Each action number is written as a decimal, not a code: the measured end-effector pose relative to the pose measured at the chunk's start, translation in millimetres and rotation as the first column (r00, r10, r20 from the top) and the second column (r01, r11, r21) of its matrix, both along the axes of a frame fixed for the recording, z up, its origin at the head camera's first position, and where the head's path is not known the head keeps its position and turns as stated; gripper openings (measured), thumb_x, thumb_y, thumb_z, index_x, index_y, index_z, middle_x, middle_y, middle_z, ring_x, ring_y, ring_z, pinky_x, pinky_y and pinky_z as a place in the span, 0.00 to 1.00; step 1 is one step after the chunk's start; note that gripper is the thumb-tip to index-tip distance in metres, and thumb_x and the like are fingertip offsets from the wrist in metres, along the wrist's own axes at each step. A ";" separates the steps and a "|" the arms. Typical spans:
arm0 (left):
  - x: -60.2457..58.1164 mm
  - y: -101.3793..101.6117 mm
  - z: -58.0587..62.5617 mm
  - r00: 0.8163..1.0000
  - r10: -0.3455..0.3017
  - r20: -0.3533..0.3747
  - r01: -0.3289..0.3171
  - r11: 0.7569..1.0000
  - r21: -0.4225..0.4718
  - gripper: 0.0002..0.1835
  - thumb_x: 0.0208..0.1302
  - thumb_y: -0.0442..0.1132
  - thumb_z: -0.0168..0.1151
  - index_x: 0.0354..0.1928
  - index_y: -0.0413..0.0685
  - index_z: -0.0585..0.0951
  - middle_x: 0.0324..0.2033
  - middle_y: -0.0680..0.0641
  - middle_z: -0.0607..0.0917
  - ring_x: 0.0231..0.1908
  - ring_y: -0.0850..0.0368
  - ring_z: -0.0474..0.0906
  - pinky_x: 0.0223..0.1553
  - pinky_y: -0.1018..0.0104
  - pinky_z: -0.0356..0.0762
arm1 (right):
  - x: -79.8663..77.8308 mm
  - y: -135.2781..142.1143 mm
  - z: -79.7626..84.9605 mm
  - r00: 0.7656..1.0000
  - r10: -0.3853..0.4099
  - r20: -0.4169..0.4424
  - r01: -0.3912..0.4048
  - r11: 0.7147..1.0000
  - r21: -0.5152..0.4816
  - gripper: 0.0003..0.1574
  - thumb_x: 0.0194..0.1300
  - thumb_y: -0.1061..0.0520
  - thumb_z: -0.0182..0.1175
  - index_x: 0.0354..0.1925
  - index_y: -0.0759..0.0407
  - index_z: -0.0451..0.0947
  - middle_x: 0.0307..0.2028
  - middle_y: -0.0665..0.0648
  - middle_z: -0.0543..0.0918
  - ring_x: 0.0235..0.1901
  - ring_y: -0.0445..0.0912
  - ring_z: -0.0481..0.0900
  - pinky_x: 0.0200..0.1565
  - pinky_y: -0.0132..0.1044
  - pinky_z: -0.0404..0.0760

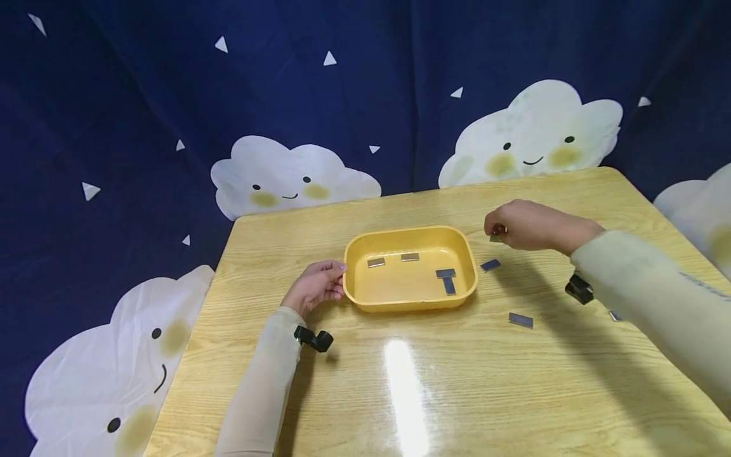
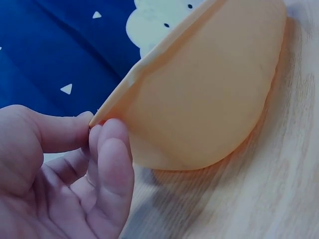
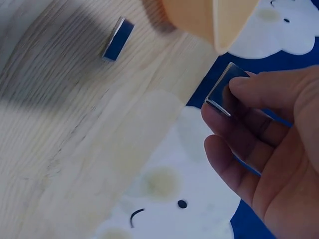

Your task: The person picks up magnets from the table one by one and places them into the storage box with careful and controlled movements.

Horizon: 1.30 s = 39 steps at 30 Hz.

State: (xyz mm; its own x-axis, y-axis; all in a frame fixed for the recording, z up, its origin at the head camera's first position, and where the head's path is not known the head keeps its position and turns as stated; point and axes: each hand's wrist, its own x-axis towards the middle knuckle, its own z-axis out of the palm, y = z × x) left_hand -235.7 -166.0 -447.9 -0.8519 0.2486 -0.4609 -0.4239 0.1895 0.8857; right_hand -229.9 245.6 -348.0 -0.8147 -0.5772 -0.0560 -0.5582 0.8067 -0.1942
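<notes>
Right grip [image 1: 528,225] pinches shiny block [image 3: 222,92], left grip [image 1: 315,285] pinches yellow tray [image 1: 408,306]

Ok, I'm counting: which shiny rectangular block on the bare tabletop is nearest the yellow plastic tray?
The bluish rectangular block just right of the tray; the grey block and partly hidden block lie farther off.

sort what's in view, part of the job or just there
Part of the job:
yellow plastic tray, held by the left hand
shiny rectangular block in the right hand
four similar blocks in the tray, three more blocks on the table

Just there:
navy cloud-print curtain
black wrist cameras
</notes>
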 end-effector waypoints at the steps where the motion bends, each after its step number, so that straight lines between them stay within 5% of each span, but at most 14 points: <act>1: -0.2 -0.2 -0.5 1.000 0.001 0.000 -0.001 1.000 -0.002 0.12 0.75 0.41 0.54 0.49 0.39 0.76 0.25 0.53 0.78 0.23 0.62 0.77 0.25 0.73 0.79 | 0.1 -3.5 0.7 1.000 0.009 -0.006 -0.009 1.000 0.007 0.07 0.63 0.67 0.62 0.33 0.56 0.82 0.30 0.50 0.83 0.30 0.42 0.74 0.35 0.39 0.78; 14: -0.7 -2.5 -2.3 1.000 0.007 0.011 -0.007 1.000 -0.001 0.12 0.75 0.41 0.54 0.51 0.39 0.76 0.24 0.53 0.79 0.22 0.62 0.77 0.24 0.73 0.79 | -5.1 -50.2 29.7 0.987 0.133 -0.086 -0.125 0.988 0.087 0.19 0.56 0.76 0.51 0.21 0.53 0.69 0.21 0.48 0.65 0.24 0.42 0.63 0.29 0.34 0.61; 21: -1.5 -8.0 -4.5 1.000 0.009 0.016 -0.009 1.000 0.002 0.15 0.74 0.41 0.55 0.54 0.38 0.75 0.23 0.53 0.80 0.21 0.63 0.77 0.23 0.74 0.79 | -8.3 -87.4 35.5 0.987 0.158 -0.022 -0.153 0.978 0.143 0.18 0.57 0.75 0.51 0.29 0.54 0.78 0.28 0.52 0.80 0.29 0.46 0.74 0.33 0.38 0.76; 39: -3.4 -3.2 -1.0 1.000 0.017 0.019 -0.016 1.000 -0.024 0.12 0.74 0.43 0.55 0.49 0.42 0.78 0.23 0.53 0.79 0.21 0.62 0.76 0.24 0.73 0.79 | -17.5 -131.2 25.0 0.976 0.216 0.038 -0.219 0.954 0.205 0.19 0.54 0.74 0.53 0.30 0.52 0.81 0.31 0.50 0.82 0.32 0.46 0.75 0.37 0.40 0.78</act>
State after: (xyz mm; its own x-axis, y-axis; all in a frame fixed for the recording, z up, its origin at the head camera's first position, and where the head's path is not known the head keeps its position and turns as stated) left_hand -239.1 -169.2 -448.9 -0.8465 0.2231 -0.4833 -0.4445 0.2035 0.8724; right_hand -247.4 114.4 -322.9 -0.6686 -0.7151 -0.2041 -0.7231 0.6892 -0.0457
